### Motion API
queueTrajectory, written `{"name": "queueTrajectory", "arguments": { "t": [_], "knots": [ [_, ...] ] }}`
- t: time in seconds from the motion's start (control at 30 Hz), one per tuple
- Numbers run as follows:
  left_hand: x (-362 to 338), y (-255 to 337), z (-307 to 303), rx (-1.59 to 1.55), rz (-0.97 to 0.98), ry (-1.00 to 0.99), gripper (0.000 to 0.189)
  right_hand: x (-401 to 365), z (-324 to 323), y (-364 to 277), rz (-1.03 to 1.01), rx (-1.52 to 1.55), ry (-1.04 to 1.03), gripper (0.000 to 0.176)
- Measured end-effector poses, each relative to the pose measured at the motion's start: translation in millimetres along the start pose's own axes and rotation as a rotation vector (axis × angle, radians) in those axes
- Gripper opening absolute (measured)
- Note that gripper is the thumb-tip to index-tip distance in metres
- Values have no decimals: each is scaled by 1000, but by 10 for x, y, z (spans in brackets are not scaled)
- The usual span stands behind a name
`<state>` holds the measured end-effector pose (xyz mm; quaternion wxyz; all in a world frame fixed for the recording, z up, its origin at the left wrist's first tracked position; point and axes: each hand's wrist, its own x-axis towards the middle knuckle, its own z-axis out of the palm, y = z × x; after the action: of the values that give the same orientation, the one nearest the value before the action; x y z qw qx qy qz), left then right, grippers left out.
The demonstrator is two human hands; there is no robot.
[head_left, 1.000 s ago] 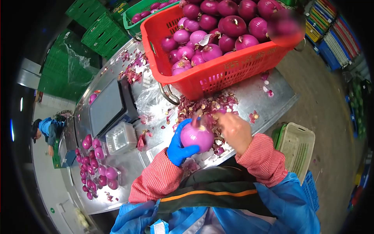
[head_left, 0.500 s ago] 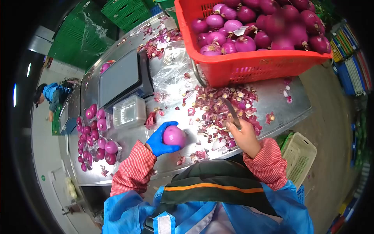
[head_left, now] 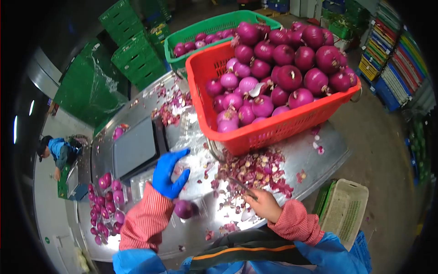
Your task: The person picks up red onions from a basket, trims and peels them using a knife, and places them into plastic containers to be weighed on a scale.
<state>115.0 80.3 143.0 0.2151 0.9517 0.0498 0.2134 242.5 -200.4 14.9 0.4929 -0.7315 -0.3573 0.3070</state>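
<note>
My left hand (head_left: 169,176), in a blue glove, is open above the steel table, thumb and fingers apart. Just below it, a peeled red onion (head_left: 183,209) rests near the table's front edge. My bare right hand (head_left: 263,204) is wrapped round the handle of a small knife (head_left: 239,184). Its blade points up and left, over a pile of onion skins and trimmings (head_left: 255,166). A red crate (head_left: 278,125) heaped with red onions (head_left: 288,77) stands on the table beyond both hands.
A flat dark scale (head_left: 134,148) lies left of centre. Packed onions (head_left: 108,196) sit at the left. Behind the red crate is a green crate (head_left: 223,22) of onions. A pale basket (head_left: 345,212) stands at right. Another person (head_left: 59,150) is at far left.
My left hand has let go of the onion, opened and moved up and left of it. My right hand still holds the knife. The view has tilted up, showing more behind the red crate.
</note>
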Motion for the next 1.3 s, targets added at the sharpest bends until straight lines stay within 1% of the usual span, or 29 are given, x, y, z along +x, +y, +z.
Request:
{"name": "queueTrajectory", "arguments": {
  "t": [0.03,0.07,0.1,0.13,0.17,0.2,0.23,0.27,0.3,0.33,0.4,0.43,0.5,0.57,0.6,0.63,0.67,0.73,0.77,0.8,0.87,0.93,1.0,1.07,1.13,1.2,1.23,1.27,1.3],
  "knots": [
    [428,86,-78,35,99,-12,50,-8,-46,-24,48,26,-17,22],
    [808,137,-59,28,141,33,50,-17,-89,-40,96,53,-34,22],
    [1228,62,54,-32,250,96,54,-21,-109,6,90,36,-11,26],
    [1616,69,121,-102,237,84,63,-25,-135,60,86,19,11,30],
    [2018,-32,273,-148,246,108,72,-32,-191,74,71,26,34,30],
    [2394,-80,405,-141,228,126,77,-35,-264,97,97,-6,26,30],
    [2783,-145,514,-48,242,136,82,-52,-307,148,92,-15,66,30],
    [3125,-172,611,34,207,149,91,-59,-351,200,87,-23,107,30],
    [3452,-276,732,130,257,184,98,-65,-426,204,94,-41,123,29],
    [3674,-169,771,157,133,132,102,-79,-448,319,77,-20,176,30],
    [4135,-248,1012,166,32,148,107,-95,-491,502,128,-65,219,30],
    [4301,-259,1104,186,-53,140,108,-112,-539,501,141,-33,242,30],
    [4525,-263,1262,222,-229,118,109,-115,-607,535,144,-83,281,26],
    [4586,-307,1304,144,-256,167,106,-108,-657,557,149,-99,299,25],
    [4577,-338,1298,106,-273,190,105,-107,-671,560,156,-98,299,26],
    [4525,-336,1268,49,-227,222,96,-118,-677,553,165,-97,296,28],
    [4481,-406,1275,-84,-200,255,97,-118,-690,531,164,-97,304,27],
    [4286,-349,1216,-348,-150,322,98,-111,-706,472,160,-97,316,27],
    [4108,-343,1173,-404,-215,307,91,-94,-683,503,96,-36,375,28],
    [3871,-237,1086,-636,-209,240,88,-84,-741,402,78,3,379,26],
    [3359,-67,932,-1097,-195,101,83,-10,-786,306,-52,40,533,22],
    [2697,357,689,-1249,-259,-64,80,30,-1054,-204,-25,-14,513,17],
    [2136,515,629,-1278,-208,-179,82,157,-1173,-439,-337,-197,631,15],
    [1625,717,569,-1237,-227,-223,83,199,-1252,-772,-444,-273,598,20],
    [1251,907,483,-1164,-199,-234,86,236,-1236,-1021,-578,-504,668,25],
    [948,923,471,-1125,-202,-253,86,239,-1139,-1128,-627,-602,645,26],
    [829,961,419,-1145,-267,-319,84,239,-1077,-1157,-644,-637,627,27],
    [708,974,417,-1159,-278,-316,84,232,-1018,-1174,-662,-672,608,28],
    [595,987,426,-1172,-288,-313,83,231,-959,-1164,-675,-700,584,34]
  ]
}}
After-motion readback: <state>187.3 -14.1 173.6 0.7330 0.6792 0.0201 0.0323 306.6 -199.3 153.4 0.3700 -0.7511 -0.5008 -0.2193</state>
